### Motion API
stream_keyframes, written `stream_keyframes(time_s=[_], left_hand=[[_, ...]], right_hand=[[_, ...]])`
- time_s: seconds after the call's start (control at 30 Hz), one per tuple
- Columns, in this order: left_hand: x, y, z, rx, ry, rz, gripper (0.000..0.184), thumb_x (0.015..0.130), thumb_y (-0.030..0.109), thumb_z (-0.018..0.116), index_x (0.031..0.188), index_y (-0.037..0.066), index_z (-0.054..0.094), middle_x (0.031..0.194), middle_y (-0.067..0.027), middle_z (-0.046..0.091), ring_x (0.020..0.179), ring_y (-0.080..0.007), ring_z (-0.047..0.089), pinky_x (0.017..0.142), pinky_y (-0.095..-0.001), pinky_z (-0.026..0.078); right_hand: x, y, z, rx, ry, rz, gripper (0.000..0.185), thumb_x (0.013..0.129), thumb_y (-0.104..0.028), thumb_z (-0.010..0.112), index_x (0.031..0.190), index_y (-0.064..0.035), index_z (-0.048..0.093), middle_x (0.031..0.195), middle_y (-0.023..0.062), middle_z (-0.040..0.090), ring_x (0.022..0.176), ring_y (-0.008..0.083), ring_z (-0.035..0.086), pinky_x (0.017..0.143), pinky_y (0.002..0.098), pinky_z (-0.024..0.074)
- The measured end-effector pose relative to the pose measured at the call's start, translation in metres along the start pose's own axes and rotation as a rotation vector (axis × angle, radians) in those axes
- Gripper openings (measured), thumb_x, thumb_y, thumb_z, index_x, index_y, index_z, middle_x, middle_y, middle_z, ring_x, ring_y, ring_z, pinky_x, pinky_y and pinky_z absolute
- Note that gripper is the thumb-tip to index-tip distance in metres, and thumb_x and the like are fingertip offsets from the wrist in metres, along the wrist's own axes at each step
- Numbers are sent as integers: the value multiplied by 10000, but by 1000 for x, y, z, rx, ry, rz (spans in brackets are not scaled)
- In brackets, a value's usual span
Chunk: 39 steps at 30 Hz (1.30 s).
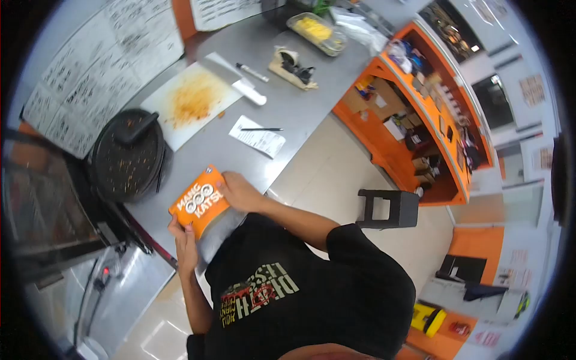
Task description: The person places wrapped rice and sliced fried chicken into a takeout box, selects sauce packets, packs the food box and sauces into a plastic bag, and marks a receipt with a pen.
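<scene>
Nearest the camera, a black printed shirt point(336, 282) is filling the lower middle of the head view. Beyond it, both hands are holding an orange carton point(211, 211) just over the near edge of the tabletop point(207, 147). The right hand point(241, 191) is clamping its fingers on the upper right corner; the left hand point(186, 247) is pinching the lower left edge, thumb lying on the printed face. Something pale and shiny is showing below the carton; what it is, I cannot tell.

The carton is probably light and fairly stiff, its smooth face a little slippery and its panels prone to denting, so opposite edges are offering the safest hold.

The grey metal tabletop is carrying a round black pan point(123, 171), a white board point(180, 139) with orange crumbs, a white-handled knife point(249, 93), a marker point(252, 72), and a paper slip point(264, 142) with a pen point(258, 129) lying across it. Across the pale tiled floor point(312, 174), a black stool point(405, 210) is standing near an orange shelf unit point(360, 123).
</scene>
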<state>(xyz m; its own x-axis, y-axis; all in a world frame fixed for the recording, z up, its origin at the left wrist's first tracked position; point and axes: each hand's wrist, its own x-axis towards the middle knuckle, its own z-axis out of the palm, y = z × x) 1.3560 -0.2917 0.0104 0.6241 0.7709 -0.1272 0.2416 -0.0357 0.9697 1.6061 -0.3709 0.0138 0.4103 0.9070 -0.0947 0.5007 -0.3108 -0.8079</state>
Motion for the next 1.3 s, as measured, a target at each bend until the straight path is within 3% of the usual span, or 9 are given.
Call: stream_keyframes(time_s=[0.07,0.2,0.4,0.5,0.53,0.63,0.77,0.97,1.3], left_hand=[[7,2,22,7,219,-87,516,1107,302,359,1439,-74,240,1474,-338,388,1360,-382,438,1137,-416,322],[4,-11,35,102,246,10,530,1100,257,357,1426,-137,219,1452,-379,364,1326,-395,453,1134,-414,325],[3,-2,30,64,198,102,558,1082,212,391,1530,-50,185,1570,-358,206,1451,-442,301,1187,-475,250],[8,-6,15,895,193,359,574,1061,209,423,1563,6,233,1597,-345,170,1502,-469,179,1212,-569,140],[10,0,9,935,143,408,625,1032,308,479,1556,18,300,1595,-347,174,1515,-479,115,1202,-628,83],[14,29,-2,1024,-155,369,749,979,448,559,1547,19,325,1600,-333,187,1514,-467,143,1198,-617,128],[16,40,-3,1026,-155,415,879,884,531,674,1525,14,364,1584,-339,215,1481,-485,215,1190,-584,210],[20,27,-3,971,-129,516,848,886,476,697,1506,-5,377,1540,-338,292,1443,-522,260,1141,-546,350],[24,32,-6,1247,-205,510,647,953,393,629,1542,292,381,1567,-255,331,1397,-595,312,796,-500,627]], right_hand=[[-6,5,5,-10,63,-37,456,1059,-323,412,1204,92,529,1202,309,562,1158,464,513,1032,504,400],[-4,10,1,-59,-5,-77,449,1062,-314,420,1237,92,501,1306,283,522,1191,448,490,1056,493,398],[-8,7,-8,-135,-11,-235,594,1035,-403,480,1403,60,423,1431,299,415,1285,457,442,1095,494,384],[-3,7,-26,-322,-50,-545,719,989,-475,549,1499,-3,364,1523,273,328,1386,467,358,1140,523,333],[0,9,-34,-412,-101,-664,766,970,-499,574,1527,-25,345,1556,257,298,1421,470,325,1155,532,314],[8,4,-53,-617,-260,-742,801,967,-603,508,1546,-77,335,1619,254,220,1502,456,198,1185,594,239],[29,12,-61,-599,-448,-833,903,915,-667,536,1559,-74,311,1648,228,176,1523,456,137,1199,565,240],[37,11,-68,-659,-342,-985,832,895,-642,591,1514,-112,424,1553,212,382,1426,430,366,1089,507,435],[25,-16,-69,-802,-431,-834,642,921,-399,656,1511,-426,404,1590,134,345,1461,383,338,1117,436,457]])
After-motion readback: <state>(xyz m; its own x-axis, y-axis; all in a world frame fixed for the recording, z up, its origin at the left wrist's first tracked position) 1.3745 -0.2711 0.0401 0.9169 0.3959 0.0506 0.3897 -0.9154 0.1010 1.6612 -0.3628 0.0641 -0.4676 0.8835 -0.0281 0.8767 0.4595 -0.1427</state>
